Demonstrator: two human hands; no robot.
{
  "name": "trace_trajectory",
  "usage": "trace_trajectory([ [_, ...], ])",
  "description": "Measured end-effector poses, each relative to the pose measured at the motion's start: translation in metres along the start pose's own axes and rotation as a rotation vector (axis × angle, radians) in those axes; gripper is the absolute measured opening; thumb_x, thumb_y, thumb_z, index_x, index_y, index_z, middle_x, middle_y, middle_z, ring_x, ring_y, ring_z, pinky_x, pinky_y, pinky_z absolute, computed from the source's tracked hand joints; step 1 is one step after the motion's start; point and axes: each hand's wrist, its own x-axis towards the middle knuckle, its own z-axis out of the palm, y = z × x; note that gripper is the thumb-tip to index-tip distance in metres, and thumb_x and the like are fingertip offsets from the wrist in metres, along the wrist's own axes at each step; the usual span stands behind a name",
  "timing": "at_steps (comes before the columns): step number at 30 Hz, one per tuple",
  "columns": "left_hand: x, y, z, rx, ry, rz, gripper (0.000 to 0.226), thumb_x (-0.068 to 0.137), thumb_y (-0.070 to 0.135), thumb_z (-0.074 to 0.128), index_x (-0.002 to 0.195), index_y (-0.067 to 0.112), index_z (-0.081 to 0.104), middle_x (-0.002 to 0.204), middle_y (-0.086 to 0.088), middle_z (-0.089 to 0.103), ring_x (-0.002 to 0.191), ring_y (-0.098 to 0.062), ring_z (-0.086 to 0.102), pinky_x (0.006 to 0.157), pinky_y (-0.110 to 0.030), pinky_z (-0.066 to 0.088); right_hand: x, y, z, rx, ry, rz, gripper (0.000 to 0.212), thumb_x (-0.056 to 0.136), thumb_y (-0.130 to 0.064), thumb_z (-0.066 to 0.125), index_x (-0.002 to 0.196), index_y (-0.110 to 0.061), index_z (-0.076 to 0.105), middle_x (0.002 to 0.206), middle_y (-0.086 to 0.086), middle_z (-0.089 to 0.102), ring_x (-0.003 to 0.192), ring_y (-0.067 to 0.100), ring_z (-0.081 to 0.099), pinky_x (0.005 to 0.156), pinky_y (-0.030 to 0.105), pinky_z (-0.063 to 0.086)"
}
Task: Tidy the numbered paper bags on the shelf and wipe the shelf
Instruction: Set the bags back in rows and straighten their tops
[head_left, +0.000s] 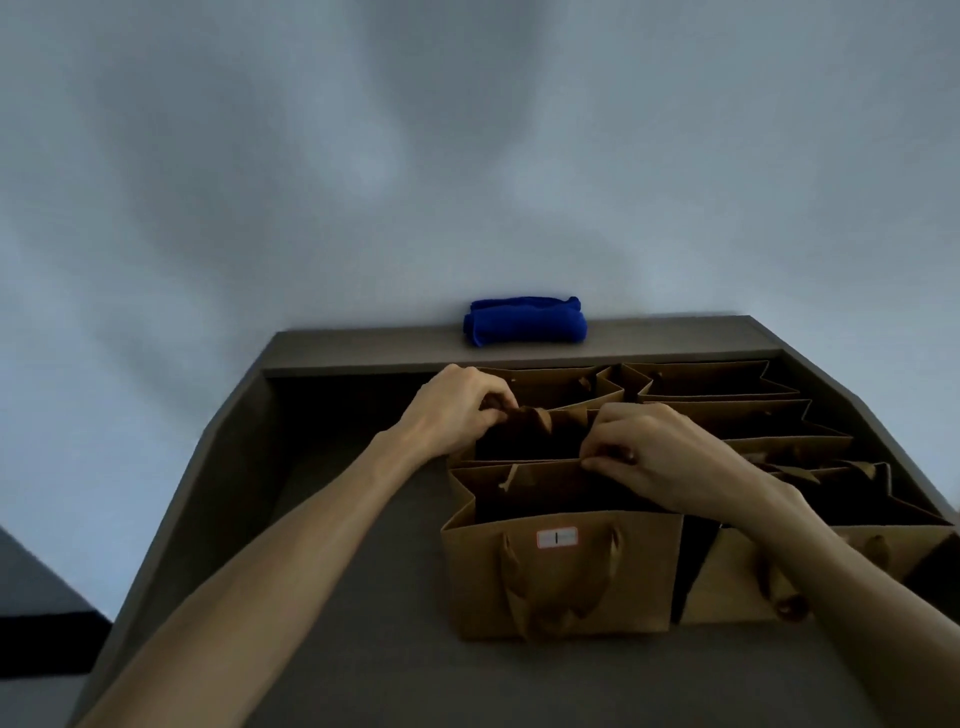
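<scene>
Several brown paper bags stand in rows on a dark grey shelf (363, 597). The nearest bag (561, 577) carries a white label with the number 1 on its front and ribbon handles hanging down. Behind it stands a second bag (524, 441). My left hand (457, 410) grips that second bag's far rim and ribbon handle. My right hand (654, 452) pinches its near rim, right behind the labelled bag. More bags (737, 395) fill the right side. A folded blue cloth (525, 321) lies on the shelf's top ledge against the wall.
The shelf's left half is bare dark surface. Its raised side panels (228, 441) slope along both edges. A pale wall rises behind. A dark piece of furniture (47, 639) shows at the lower left.
</scene>
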Motion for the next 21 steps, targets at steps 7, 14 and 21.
trace_trajectory([
  [7,-0.006,-0.009,-0.010,-0.044,-0.008,-0.006,0.027,0.091,0.011,0.062,0.115,0.023,0.065,0.114,0.004,0.066,0.099,-0.001,0.059,0.082,-0.017,0.047,0.014,-0.019,0.013,0.022,-0.037,-0.031,0.014,0.095,-0.034,0.056,0.106,-0.032,0.064,0.105,-0.027,0.040,0.090,-0.012,0.047,0.072,0.011,0.041],
  [14,0.014,0.010,0.005,0.030,-0.068,0.044,0.028,0.093,0.017,0.059,0.121,0.021,0.063,0.116,0.001,0.066,0.106,-0.011,0.060,0.095,-0.034,0.047,0.002,-0.002,0.006,0.019,-0.027,0.039,0.016,0.095,-0.032,0.057,0.108,-0.029,0.067,0.110,-0.016,0.054,0.097,0.000,0.052,0.080,0.014,0.044],
  [21,0.025,0.012,0.012,0.062,-0.094,0.017,0.025,0.093,0.023,0.059,0.118,0.025,0.063,0.107,0.002,0.066,0.086,-0.004,0.063,0.083,-0.034,0.054,-0.016,0.020,-0.004,0.012,-0.004,0.111,0.015,0.095,-0.028,0.059,0.106,-0.026,0.068,0.107,-0.013,0.056,0.096,-0.001,0.052,0.083,0.014,0.044],
])
